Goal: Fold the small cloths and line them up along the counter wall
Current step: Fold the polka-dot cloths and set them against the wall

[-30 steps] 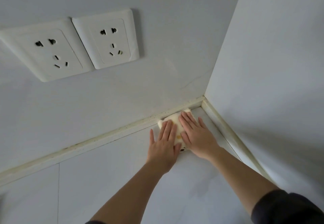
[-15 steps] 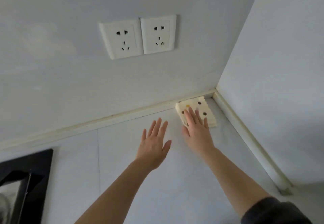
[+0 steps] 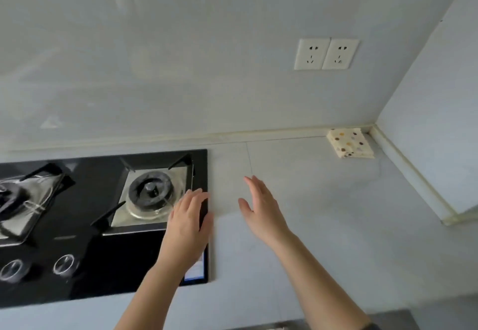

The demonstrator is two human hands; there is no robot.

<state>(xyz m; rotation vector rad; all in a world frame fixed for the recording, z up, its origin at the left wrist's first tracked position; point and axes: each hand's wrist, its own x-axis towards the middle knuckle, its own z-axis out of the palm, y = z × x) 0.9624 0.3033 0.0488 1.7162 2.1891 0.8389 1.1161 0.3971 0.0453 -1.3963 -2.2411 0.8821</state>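
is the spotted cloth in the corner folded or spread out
Folded: the spotted cloth is a compact square with stacked layers showing at its front edge.

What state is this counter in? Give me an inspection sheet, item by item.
Surface: pale counter, one thin joint line.
Job's things: one folded dotted cloth in the corner, beside the trim of the back wall; no other cloth in view.
Clutter: nothing seen.
Grips: left hand open over the right edge of the gas hob, holding nothing; right hand open above the counter, holding nothing.
Cables: nothing seen.
Surroundings: black two-burner gas hob at left; double socket on the back wall, nothing plugged in.
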